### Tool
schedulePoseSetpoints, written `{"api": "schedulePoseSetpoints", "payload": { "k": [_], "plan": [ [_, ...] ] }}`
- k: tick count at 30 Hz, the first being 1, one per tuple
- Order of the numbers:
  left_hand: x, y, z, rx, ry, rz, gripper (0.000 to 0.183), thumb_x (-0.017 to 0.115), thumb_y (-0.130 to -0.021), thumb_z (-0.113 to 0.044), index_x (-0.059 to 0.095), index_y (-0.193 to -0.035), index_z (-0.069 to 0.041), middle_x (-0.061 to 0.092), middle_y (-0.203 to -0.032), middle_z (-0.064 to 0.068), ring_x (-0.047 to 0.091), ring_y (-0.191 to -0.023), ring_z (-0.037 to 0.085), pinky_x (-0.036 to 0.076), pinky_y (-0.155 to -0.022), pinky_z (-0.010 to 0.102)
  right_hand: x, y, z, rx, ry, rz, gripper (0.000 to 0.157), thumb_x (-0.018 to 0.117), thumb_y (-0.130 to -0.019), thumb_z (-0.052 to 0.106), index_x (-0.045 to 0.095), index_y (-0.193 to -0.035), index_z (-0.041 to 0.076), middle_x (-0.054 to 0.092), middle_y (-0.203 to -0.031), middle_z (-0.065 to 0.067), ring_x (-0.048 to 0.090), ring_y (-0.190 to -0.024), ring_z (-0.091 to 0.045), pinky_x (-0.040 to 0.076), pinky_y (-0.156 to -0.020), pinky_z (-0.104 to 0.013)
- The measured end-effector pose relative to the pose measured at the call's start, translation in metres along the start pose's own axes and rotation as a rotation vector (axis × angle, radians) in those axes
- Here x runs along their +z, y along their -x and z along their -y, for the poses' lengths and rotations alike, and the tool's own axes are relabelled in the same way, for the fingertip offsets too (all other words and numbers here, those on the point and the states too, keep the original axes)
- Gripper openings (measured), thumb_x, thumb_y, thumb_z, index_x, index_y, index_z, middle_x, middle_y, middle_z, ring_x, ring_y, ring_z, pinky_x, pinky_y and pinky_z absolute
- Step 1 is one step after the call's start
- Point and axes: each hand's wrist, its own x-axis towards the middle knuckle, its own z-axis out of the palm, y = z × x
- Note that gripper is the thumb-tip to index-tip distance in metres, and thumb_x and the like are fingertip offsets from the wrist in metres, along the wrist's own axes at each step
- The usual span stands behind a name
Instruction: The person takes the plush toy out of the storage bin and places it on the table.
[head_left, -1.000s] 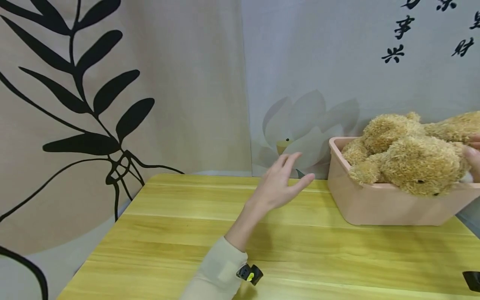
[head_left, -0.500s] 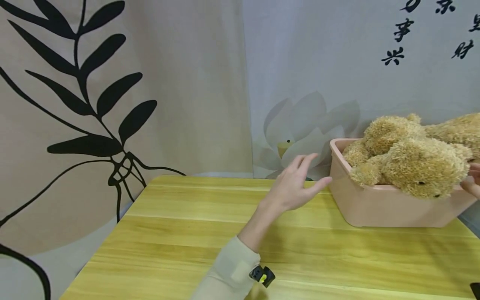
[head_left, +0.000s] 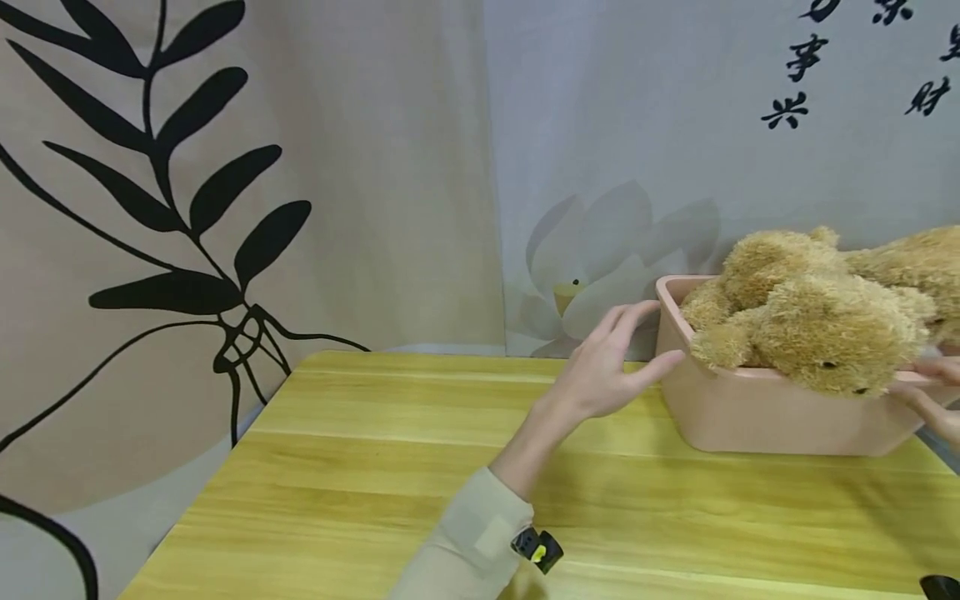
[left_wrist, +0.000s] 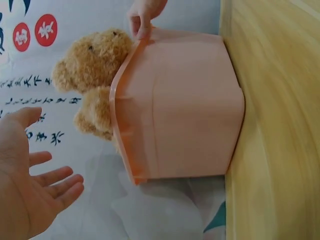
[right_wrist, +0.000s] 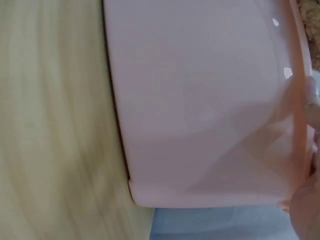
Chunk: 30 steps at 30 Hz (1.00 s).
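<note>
A pink plastic bin [head_left: 787,421] sits at the right of the table, filled with fluffy tan stuffed bears. One bear's head [head_left: 840,333] hangs face down over the front rim, and another stuffed toy [head_left: 915,258] lies behind it. My right hand [head_left: 937,396] grips the bin's rim near its right end, thumb outside and fingers over the edge; the left wrist view shows this hand [left_wrist: 145,15] too. My left hand [head_left: 607,367] is held open beside the bin's left end, fingers spread. In the left wrist view a gap separates the left hand [left_wrist: 30,185] from the bin.
The bin stands on a yellow wood-grain table [head_left: 375,475], close to its back and right edges. Behind hangs a pale curtain [head_left: 397,167] printed with dark leaves, a lotus and black characters.
My left hand has moved right, up to the bin's left end. My right hand has come down from beside the bears onto the front rim. The bin and bears stay in place.
</note>
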Motion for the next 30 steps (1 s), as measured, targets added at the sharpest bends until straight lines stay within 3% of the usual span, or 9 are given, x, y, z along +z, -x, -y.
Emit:
{"api": "schedulePoseSetpoints", "payload": {
  "k": [3, 5, 7, 10, 14, 17, 21, 25, 30],
  "plan": [
    [0.003, -0.004, -0.003, 0.011, 0.016, 0.0, 0.07, 0.057, -0.1, -0.051, 0.029, -0.159, -0.025, 0.037, -0.157, 0.0, 0.042, -0.139, 0.015, 0.045, -0.107, 0.039, 0.002, -0.001, 0.018, 0.01, -0.094, 0.02, 0.022, 0.068, -0.085, 0.061, 0.071, -0.101, 0.045, 0.053, -0.103, 0.045, 0.043, -0.107, 0.02, 0.027, -0.102, -0.009],
    [0.004, -0.007, -0.007, 0.011, 0.034, 0.006, 0.074, 0.059, -0.099, -0.051, 0.024, -0.16, -0.029, 0.033, -0.159, -0.001, 0.041, -0.139, 0.016, 0.046, -0.105, 0.042, 0.002, -0.001, 0.03, 0.03, -0.164, 0.043, 0.018, 0.074, -0.085, 0.05, 0.073, -0.098, 0.038, 0.057, -0.104, 0.041, 0.046, -0.106, 0.017, 0.028, -0.102, -0.012],
    [0.005, -0.01, -0.011, 0.01, 0.056, 0.014, 0.078, 0.06, -0.097, -0.052, 0.019, -0.161, -0.034, 0.028, -0.161, -0.002, 0.042, -0.139, 0.017, 0.047, -0.104, 0.045, 0.003, -0.001, 0.037, 0.028, -0.2, 0.063, 0.019, 0.076, -0.085, 0.046, 0.065, -0.1, 0.049, 0.059, -0.104, 0.039, 0.047, -0.109, 0.014, 0.025, -0.108, -0.018],
    [0.007, -0.014, -0.018, 0.033, 0.087, 0.02, 0.084, 0.064, -0.095, -0.052, 0.014, -0.161, -0.037, 0.023, -0.162, -0.005, 0.043, -0.135, 0.014, 0.047, -0.103, 0.045, 0.005, -0.003, 0.045, -0.03, -0.186, 0.085, 0.021, 0.07, -0.082, 0.058, 0.066, -0.1, 0.048, 0.058, -0.106, 0.04, 0.046, -0.112, 0.014, 0.02, -0.117, -0.029],
    [0.009, -0.019, -0.023, 0.063, 0.115, 0.014, 0.091, 0.07, -0.092, -0.049, 0.013, -0.161, -0.033, 0.021, -0.159, -0.007, 0.037, -0.137, 0.009, 0.043, -0.107, 0.038, 0.009, -0.005, 0.059, -0.083, -0.083, 0.125, 0.047, 0.067, -0.084, 0.061, 0.078, -0.087, 0.015, 0.053, -0.109, 0.044, 0.042, -0.114, 0.019, 0.013, -0.122, -0.045],
    [0.01, -0.019, -0.024, 0.056, 0.121, -0.003, 0.098, 0.075, -0.088, -0.048, 0.013, -0.161, -0.028, 0.022, -0.159, -0.005, 0.028, -0.142, 0.008, 0.039, -0.111, 0.038, 0.017, -0.004, 0.074, -0.071, -0.058, 0.159, 0.045, 0.077, -0.089, 0.035, 0.072, -0.089, -0.01, 0.052, -0.109, 0.043, 0.042, -0.114, 0.019, 0.013, -0.122, -0.047],
    [0.011, -0.018, -0.023, 0.073, 0.09, -0.043, 0.109, 0.081, -0.082, -0.047, 0.01, -0.162, -0.026, 0.023, -0.161, -0.004, 0.021, -0.146, 0.006, 0.034, -0.114, 0.042, 0.031, -0.003, 0.09, -0.049, -0.125, 0.176, 0.023, 0.084, -0.082, 0.012, 0.074, -0.091, -0.008, 0.057, -0.108, 0.036, 0.045, -0.113, 0.014, 0.009, -0.121, -0.044],
    [0.009, -0.016, -0.023, 0.128, 0.062, -0.101, 0.121, 0.088, -0.075, -0.045, 0.005, -0.161, -0.026, 0.022, -0.162, 0.0, 0.02, -0.146, 0.006, 0.03, -0.116, 0.043, 0.046, -0.002, 0.102, -0.071, -0.18, 0.158, 0.035, 0.082, -0.086, 0.026, 0.074, -0.091, -0.007, 0.059, -0.108, 0.032, 0.048, -0.111, 0.011, 0.013, -0.119, -0.043],
    [0.007, -0.013, -0.024, 0.094, 0.051, -0.107, 0.129, 0.091, -0.07, -0.049, 0.0, -0.161, -0.035, 0.022, -0.16, 0.003, 0.032, -0.141, 0.014, 0.043, -0.106, 0.04, 0.065, -0.003, 0.115, -0.1, -0.227, 0.119, 0.054, 0.076, -0.088, 0.048, 0.074, -0.09, -0.006, 0.062, -0.104, 0.025, 0.05, -0.107, 0.01, 0.02, -0.115, -0.039]
  ]
}}
